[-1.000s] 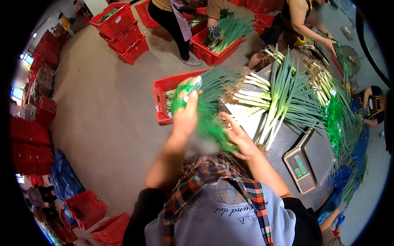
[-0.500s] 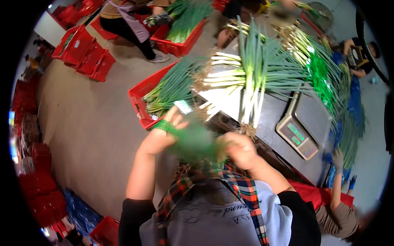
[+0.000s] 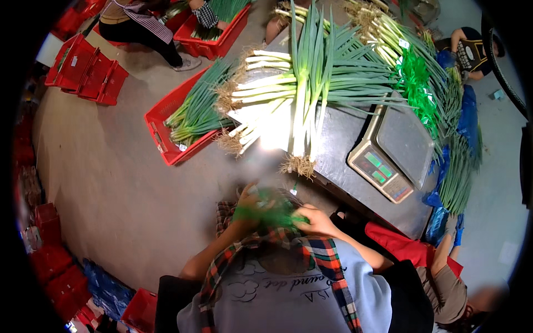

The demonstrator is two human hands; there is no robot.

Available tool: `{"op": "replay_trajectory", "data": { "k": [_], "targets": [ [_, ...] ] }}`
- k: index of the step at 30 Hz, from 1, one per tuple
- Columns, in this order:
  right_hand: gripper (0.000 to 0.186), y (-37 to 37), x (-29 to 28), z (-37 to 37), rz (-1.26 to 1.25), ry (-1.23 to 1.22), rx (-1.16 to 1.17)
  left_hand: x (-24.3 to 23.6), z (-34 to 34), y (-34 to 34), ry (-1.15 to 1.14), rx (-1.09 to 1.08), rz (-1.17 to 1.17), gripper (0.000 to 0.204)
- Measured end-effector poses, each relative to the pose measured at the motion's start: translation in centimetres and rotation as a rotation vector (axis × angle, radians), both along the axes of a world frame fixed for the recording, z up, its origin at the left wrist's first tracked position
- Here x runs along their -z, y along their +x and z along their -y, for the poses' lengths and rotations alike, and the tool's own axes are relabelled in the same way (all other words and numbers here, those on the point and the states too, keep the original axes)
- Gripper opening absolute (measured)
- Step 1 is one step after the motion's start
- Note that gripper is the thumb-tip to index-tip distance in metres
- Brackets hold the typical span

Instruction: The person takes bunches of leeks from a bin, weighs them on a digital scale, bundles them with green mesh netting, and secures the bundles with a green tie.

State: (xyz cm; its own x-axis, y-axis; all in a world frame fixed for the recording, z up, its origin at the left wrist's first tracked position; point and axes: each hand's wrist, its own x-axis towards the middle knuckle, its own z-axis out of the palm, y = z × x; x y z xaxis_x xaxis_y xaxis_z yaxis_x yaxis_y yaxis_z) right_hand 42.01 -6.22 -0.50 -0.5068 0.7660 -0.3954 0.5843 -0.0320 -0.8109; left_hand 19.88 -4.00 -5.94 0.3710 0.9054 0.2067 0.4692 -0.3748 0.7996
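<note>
In front of my chest, both hands grip a piece of green netting (image 3: 272, 210), blurred by motion. My left hand (image 3: 247, 206) is closed on its left part and partly smeared. My right hand (image 3: 315, 218) pinches its right end. A small white tag (image 3: 293, 191) hangs close above the netting. Just beyond my hands, large green onions (image 3: 302, 89) lie crosswise on the metal table (image 3: 347, 136), roots of the upper ones toward me. More green netting (image 3: 416, 83) with white tags is heaped at the table's far right.
A digital scale (image 3: 383, 161) sits on the table's right side. A red crate (image 3: 161, 116) of green onions stands left of the table, stacked red crates (image 3: 89, 72) farther left. Co-workers are at the far left, far right and near right, where a gloved hand (image 3: 451, 223) touches greens.
My hands have drawn closer together and nearer my body with the netting. My left hand has moved right and down. The view has shifted, so the table appears farther left and up.
</note>
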Motion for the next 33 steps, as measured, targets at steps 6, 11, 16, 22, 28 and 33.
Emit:
{"op": "replay_trajectory", "data": {
  "k": [6, 11, 16, 22, 28, 33],
  "targets": [
    [0.015, 7.6, -1.7, 0.3, 0.015, 0.098, 0.079, 5.1, 3.0, 7.2, -0.767, -0.108, 0.58, 0.06],
    [0.012, 9.9, -1.7, -3.3, 0.011, 0.038, 0.18, 4.5, -2.1, 11.3, -0.794, -0.117, 0.801, 0.054],
    [0.059, 10.0, 5.6, -12.9, -0.099, -0.22, 0.296, 2.1, -6.7, 13.0, -1.106, -0.308, 1.404, 0.07],
    [0.043, 4.5, 7.9, -20.6, -0.444, -0.437, -0.006, 7.3, -7.3, 12.1, -0.68, -0.288, 0.62, 0.07],
    [0.043, 1.9, 8.7, -21.2, -0.536, -0.996, 0.248, 6.4, -7.5, 10.6, -0.727, -0.429, 0.652, 0.046],
    [0.028, 0.9, 8.9, -19.7, -0.519, -0.831, 0.339, 1.2, -8.3, 10.5, -0.975, -0.476, 0.892, 0.038]
  ]
}}
